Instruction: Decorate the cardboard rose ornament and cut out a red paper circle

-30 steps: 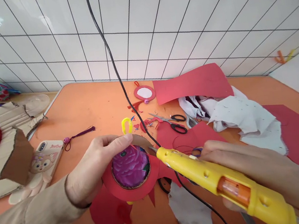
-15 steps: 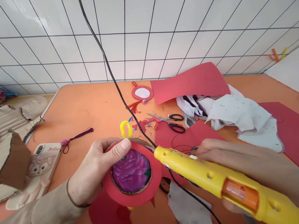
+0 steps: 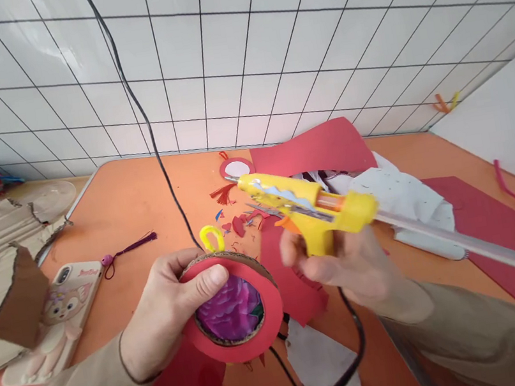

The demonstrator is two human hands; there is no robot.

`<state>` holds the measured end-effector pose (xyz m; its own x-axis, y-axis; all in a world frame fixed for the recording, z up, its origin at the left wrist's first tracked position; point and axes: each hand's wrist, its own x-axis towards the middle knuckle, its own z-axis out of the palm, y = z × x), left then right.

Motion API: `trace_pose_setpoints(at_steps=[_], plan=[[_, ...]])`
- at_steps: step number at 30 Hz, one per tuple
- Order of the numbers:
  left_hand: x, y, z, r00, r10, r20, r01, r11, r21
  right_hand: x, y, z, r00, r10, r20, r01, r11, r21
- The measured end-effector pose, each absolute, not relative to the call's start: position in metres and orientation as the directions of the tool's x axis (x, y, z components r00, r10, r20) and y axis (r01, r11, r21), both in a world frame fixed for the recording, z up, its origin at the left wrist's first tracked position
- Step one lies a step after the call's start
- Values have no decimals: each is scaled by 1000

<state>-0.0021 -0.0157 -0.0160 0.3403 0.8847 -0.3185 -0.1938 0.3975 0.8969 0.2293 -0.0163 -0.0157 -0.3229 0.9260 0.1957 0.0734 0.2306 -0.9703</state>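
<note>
My left hand (image 3: 172,305) is closed on a round red cardboard ornament (image 3: 272,307), thumb pressed on its front rim. A purple flower picture fills its round middle, and a yellow fuzzy loop (image 3: 211,238) stands up from its top edge. To the right, my right hand (image 3: 341,267) wraps the handle of a yellow hot glue gun (image 3: 281,191). Its metal nozzle points up and left, away from the ornament, and a long clear glue stick (image 3: 468,242) sticks out of its back. The gun's black cord (image 3: 152,138) runs up past the tiled wall.
Red paper (image 3: 313,149), a small red ornament (image 3: 237,169) with a white middle, scraps and crumpled white cloth (image 3: 408,196) lie at the back and right. On the left are a phone (image 3: 68,305), a purple tassel (image 3: 134,245) and torn cardboard (image 3: 14,281).
My right hand has swung the glue gun up and away from the ornament's right edge, turning its nozzle to the left. The left hand keeps its hold on the ornament.
</note>
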Motion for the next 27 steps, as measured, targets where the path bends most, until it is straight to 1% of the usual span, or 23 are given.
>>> trace_pose_setpoints(at_steps=[1,4,8,12,16,18,22,24,25,27], plan=[[0,-17,-15,318,892,-321,-202,394,897,222,-14,-16,-304,930,206,9,219,-976],[6,-19,-10,286,901,-327,-232,396,888,203,-13,-14,-295,937,189,-39,186,-982],[8,-20,-9,290,903,-317,-231,388,892,193,-15,-14,-231,964,134,23,143,-989],[9,-21,-10,311,901,-301,-263,386,884,191,-17,-18,-163,975,149,46,159,-986],[11,-23,-14,299,903,-308,-294,394,871,189,-19,-19,-185,976,115,22,121,-992],[12,-25,-15,287,901,-326,-293,407,865,188,-19,-18,-182,976,121,13,125,-992],[12,-25,-16,303,900,-314,-310,404,860,191,-19,-21,-266,961,78,2,81,-997],[11,-25,-16,296,902,-315,-312,403,860,195,-18,-28,-294,951,100,-33,95,-995],[10,-24,-15,287,903,-320,-307,404,862,197,-17,-33,-288,948,135,-59,123,-991],[10,-22,-14,269,904,-333,-297,407,864,200,-15,-40,-271,946,175,-44,170,-984]])
